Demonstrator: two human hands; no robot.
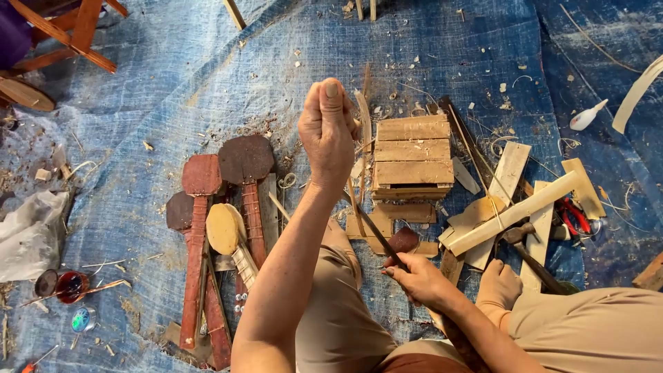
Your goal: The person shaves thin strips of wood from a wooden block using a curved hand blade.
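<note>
- Left hand (327, 131): fist closed, pinching a thin wood strip (362, 121) upright, at 12 o'clock from the knee.
- Right hand (416, 278): closed around a knife (378, 235), blade angled to 11 o'clock.
- Slatted wooden box (412, 157) just at 3 o'clock of the left hand.

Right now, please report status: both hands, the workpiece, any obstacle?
Left hand raised, pinching thin wood strip. Right hand gripping knife against strip. Small slatted crate close behind; nothing between hands.
</note>
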